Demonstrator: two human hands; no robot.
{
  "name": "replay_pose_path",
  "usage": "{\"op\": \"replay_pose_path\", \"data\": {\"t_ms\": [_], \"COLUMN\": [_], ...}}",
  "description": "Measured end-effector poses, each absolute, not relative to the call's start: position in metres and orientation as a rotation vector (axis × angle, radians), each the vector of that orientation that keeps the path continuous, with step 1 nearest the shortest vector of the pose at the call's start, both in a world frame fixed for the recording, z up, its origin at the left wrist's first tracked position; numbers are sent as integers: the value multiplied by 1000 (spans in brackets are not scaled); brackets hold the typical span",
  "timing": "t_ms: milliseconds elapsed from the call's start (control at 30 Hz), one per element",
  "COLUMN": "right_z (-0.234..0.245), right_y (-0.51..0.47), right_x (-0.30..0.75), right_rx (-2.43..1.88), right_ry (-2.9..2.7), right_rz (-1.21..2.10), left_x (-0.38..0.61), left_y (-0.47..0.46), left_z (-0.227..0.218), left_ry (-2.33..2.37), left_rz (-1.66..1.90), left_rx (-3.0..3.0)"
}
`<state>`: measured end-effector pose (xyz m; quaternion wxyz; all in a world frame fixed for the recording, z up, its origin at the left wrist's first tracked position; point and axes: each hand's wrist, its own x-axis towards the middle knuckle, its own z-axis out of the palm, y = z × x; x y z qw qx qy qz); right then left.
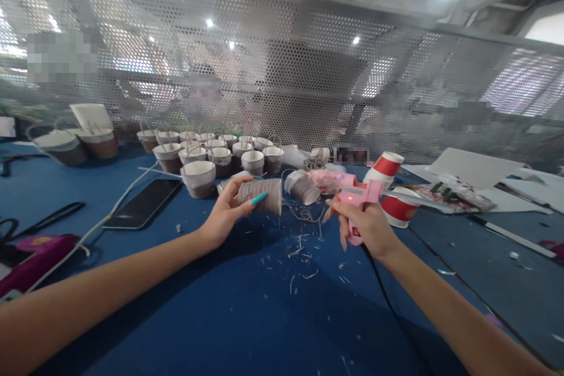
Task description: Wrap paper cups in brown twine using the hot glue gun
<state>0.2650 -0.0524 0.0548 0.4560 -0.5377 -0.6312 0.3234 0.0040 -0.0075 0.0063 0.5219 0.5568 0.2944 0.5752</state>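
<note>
My left hand (pixel 224 214) is wrapped round a paper cup covered in grey-brown twine (pixel 264 195), held on its side above the blue table (pixel 247 317). My right hand (pixel 368 226) grips a pink hot glue gun (pixel 359 200) with its small red light on, its nozzle pointing left towards the cup. A loose strand of twine (pixel 304 214) trails from the cup to the table between the two hands. A second twine-wrapped cup (pixel 304 188) lies just behind.
Several finished twine-wrapped cups with handles (pixel 220 155) stand in a cluster at the back. A black phone (pixel 143 204) lies at the left, a purple tool (pixel 30 258) at far left. Red and white cups (pixel 388 167) and white sheets (pixel 476 167) are on the right. A perforated metal screen (pixel 282 70) closes the back.
</note>
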Motion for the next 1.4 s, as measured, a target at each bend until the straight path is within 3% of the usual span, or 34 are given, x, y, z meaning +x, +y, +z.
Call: {"op": "replay_pose_path", "data": {"t_ms": [167,300,400,500,600,967,1167,1400], "right_z": [64,56,49,49,49,39,55,60], "right_y": [-49,-48,-46,-48,-58,-63,-64,-61], "right_x": [280,292,289,274,259,243,250,255], "right_rx": [-1968,-2355,-2240,-1677,-1106,-637,-304,-401], "right_ry": [-1558,-1551,-1639,-1862,-2098,-1674,-1470,-1442], "right_rz": [-236,-316,-422,-538,-164,1532,1891,1817], "left_x": [4,5,5,5,5,4,5,7], "left_y": [-8,-8,-8,-7,-7,-8,-10,-11], "left_z": [9,11,10,9,8,6,11,13], "left_ry": [779,786,778,764,758,767,832,867], "left_rz": [1330,1341,1341,1316,1290,1145,1090,1047], "left_rx": [1387,1417,1406,1384,1380,1495,1576,1622]}}
